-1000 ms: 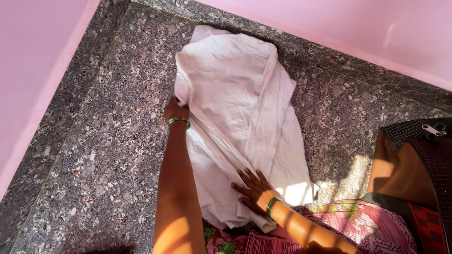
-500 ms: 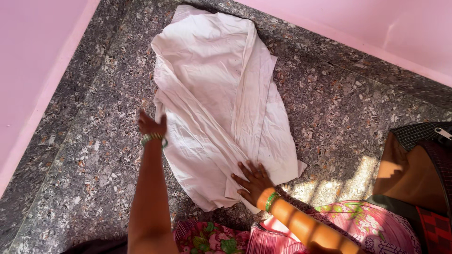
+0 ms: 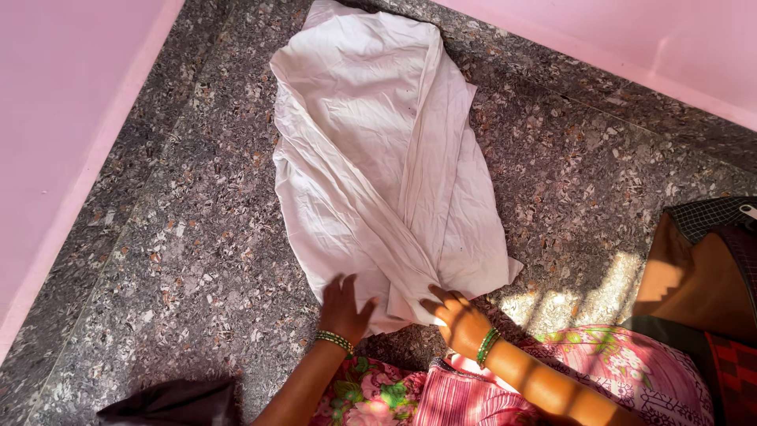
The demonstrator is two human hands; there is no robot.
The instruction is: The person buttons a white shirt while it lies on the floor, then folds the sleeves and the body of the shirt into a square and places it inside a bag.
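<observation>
Both hands rest at the near end of the white cloth (image 3: pixel 378 150): the left hand (image 3: pixel 344 309) lies flat with its grip spread, the right hand (image 3: pixel 459 315) has its grip pinching the hem. That cloth lies crumpled on the speckled stone floor (image 3: pixel 173 237), pink walls (image 3: pixel 63 95) beyond it, a dark checked bag (image 3: pixel 710 260) off its right side.

A speckled grey stone floor (image 3: pixel 173 237) meets pink walls (image 3: pixel 63 95); a dark checked bag (image 3: pixel 710 268) sits at the right.
</observation>
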